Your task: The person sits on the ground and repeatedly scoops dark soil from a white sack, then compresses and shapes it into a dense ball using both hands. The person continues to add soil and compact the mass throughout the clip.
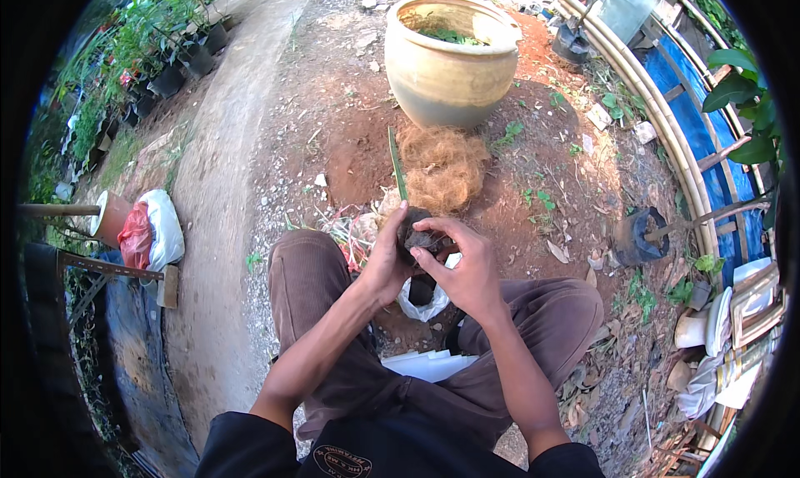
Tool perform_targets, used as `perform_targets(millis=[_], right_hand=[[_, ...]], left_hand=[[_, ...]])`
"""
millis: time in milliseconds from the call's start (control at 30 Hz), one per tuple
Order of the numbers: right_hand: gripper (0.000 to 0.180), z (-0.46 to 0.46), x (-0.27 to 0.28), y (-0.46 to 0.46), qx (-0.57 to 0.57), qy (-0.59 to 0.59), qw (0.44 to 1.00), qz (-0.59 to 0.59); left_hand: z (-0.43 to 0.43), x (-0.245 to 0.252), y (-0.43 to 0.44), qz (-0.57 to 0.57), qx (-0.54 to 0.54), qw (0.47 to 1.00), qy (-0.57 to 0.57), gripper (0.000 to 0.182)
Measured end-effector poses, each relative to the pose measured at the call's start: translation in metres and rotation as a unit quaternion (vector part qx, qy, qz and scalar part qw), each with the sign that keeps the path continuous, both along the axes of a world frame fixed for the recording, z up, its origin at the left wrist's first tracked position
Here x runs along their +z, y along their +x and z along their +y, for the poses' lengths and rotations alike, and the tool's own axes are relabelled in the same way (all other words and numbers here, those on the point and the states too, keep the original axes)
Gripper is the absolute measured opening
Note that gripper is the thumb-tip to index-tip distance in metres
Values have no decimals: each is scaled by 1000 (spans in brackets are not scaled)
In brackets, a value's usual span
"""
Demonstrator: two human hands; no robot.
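Note:
My left hand (pixel 382 262) cups a dark clump of soil or root ball (pixel 417 229) from the left, above the gap between my knees. A narrow green leaf (pixel 395 162) rises from beside my left thumb; whether it grows from the clump is hidden. My right hand (pixel 465 265) grips the clump from the right, thumb and fingertips pressed on its dark surface. Directly below, a white plastic bag (pixel 425 312) stands with its mouth spread and something dark inside. Beyond my hands lies a heap of brown coconut fibre (pixel 442 165), with reddish and pale strands (pixel 350 237) to its left.
A large glazed clay pot (pixel 447 81) stands past the fibre, with greenery inside. White sheets (pixel 431 365) lie between my legs. Potted plants (pixel 169 71) line the path at left. Bamboo poles (pixel 662 122) and a black planter bag (pixel 640 237) border the right.

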State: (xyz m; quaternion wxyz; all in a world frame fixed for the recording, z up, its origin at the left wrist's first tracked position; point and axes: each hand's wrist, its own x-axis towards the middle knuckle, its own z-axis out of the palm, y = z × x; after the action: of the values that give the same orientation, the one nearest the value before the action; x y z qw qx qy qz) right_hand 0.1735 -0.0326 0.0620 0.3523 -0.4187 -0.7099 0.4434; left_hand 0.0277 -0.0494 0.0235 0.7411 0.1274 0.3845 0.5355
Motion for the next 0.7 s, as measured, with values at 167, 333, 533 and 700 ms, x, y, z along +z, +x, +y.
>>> perform_targets(millis=[167,333,533,700], right_hand=[[30,3,-9,0,-52,75,996,-25],[27,3,-18,1,-74,22,997,16],[29,8,-30,1,-83,54,992,81],[49,9,-40,-5,-94,-88,973,193]], left_hand=[[4,-2,-1,17,-2,1000,0,47],[2,-1,2,50,-4,998,33,48],[-1,-8,4,53,0,994,97,51],[-5,-10,2,109,14,984,139,54]])
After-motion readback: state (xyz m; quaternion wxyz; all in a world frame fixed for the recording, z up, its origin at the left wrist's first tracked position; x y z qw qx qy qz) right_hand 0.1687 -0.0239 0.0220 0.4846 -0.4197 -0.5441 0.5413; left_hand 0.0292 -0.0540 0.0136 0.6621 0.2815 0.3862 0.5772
